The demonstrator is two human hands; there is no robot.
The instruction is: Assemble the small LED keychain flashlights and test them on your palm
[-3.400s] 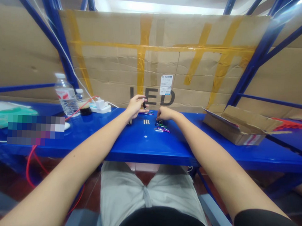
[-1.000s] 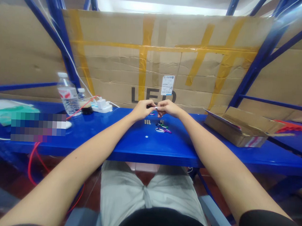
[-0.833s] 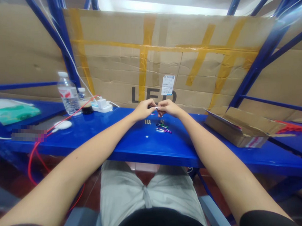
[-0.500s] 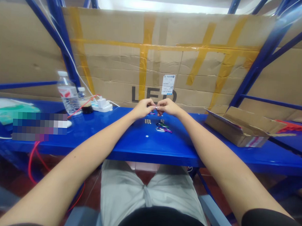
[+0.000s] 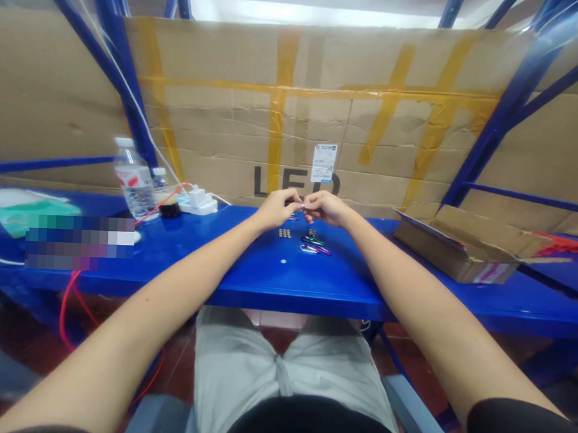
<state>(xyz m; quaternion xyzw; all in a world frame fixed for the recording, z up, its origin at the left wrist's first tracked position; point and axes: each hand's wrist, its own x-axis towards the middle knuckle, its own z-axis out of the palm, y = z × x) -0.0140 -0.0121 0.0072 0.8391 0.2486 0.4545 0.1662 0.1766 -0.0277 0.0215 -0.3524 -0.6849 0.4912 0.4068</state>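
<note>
My left hand (image 5: 280, 208) and my right hand (image 5: 326, 207) meet fingertip to fingertip above the far part of the blue table. Both are closed in a pinch around something small and shiny, too small to name. Just below the hands lie several small brass-coloured round pieces (image 5: 285, 233) in a tight block. To their right is a small cluster of metal pieces (image 5: 312, 232). Nearer to me rest a green carabiner (image 5: 313, 241) and a purple one (image 5: 322, 250), with a silvery one (image 5: 309, 248) beside it. Part of another coloured piece shows under the hands.
An open cardboard box (image 5: 455, 246) stands at the right. On the left are a water bottle (image 5: 136, 184), a smaller bottle with dark liquid (image 5: 167, 201) and a white power strip (image 5: 201, 203). A small white disc (image 5: 283, 261) lies near the front edge. Taped cardboard (image 5: 216, 130) walls the back.
The fingers of my right hand have shifted slightly, with the lower ones loosening a little. Both hands stay together at the same spot. The view has moved slightly.
</note>
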